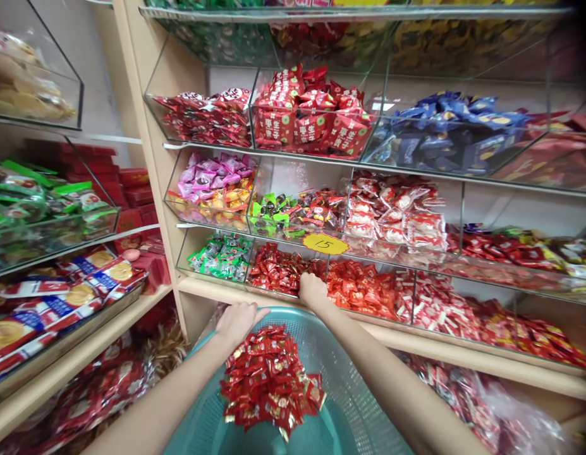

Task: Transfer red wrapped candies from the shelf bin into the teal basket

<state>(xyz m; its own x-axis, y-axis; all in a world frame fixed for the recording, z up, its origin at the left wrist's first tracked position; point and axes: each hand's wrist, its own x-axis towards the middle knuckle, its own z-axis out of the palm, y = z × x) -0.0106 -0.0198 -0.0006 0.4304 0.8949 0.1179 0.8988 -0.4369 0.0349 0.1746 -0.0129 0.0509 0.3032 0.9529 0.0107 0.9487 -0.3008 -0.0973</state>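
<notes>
My left hand [238, 323] is closed over the far rim of a teal plastic basket [331, 338]. Inside the basket lies a heap of small red-wrapped candies [268, 379] with gold ends. My right hand [313, 289] reaches past the rim to the lowest clear shelf bin, its fingers curled into a fist at the bin's front. Dark red wrapped candies [278, 268] fill that bin just left of the fist. Whatever the right fingers hold, if anything, is hidden.
Beside that bin are green-and-silver candies [220, 256] and bright red candies [361, 287]. A yellow price tag [325, 243] marked 15 hangs above. Clear dividers and a wooden shelf edge [463, 354] run across. Packaged snacks [69, 297] fill the left shelf.
</notes>
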